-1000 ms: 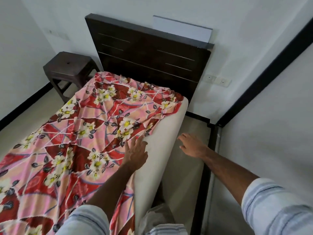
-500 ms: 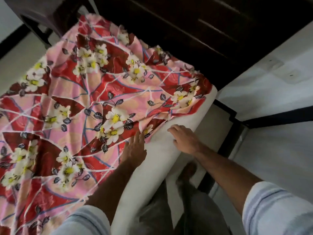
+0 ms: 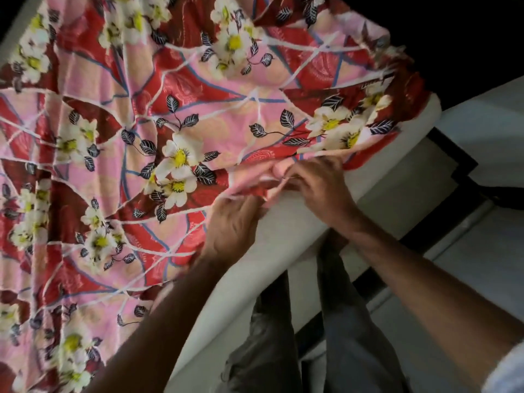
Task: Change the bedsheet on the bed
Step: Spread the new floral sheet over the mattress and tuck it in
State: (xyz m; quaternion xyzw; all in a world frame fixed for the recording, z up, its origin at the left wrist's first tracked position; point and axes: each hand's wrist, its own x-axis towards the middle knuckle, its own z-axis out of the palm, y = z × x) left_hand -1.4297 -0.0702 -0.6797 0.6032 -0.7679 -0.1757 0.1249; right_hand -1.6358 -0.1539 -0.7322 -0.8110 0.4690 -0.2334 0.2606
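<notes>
Gathering the loose side edge of the floral bedsheet [image 3: 175, 131], we are working at the long side of the mattress [image 3: 283, 239], not far from its head-end corner. Our left hand [image 3: 232, 225] has its fingers curled round a bunched fold of the sheet's edge, and our right hand [image 3: 320, 185] pinches the same edge just beside it, so both hands grip cloth and sit close together above the bare white side of the mattress. The sheet lies spread over the top of the bed, rumpled, its border drawn back so that a strip of mattress shows along this side. We judge the step in hand to be taking hold of the sheet's edge; whether to strip it off or to draw it over and tuck it, we cannot tell. The next move calls for a firm hold with both hands and a steady pull along the edge, so the cloth moves evenly and does not snag at the corner. No container of any kind is in view.
</notes>
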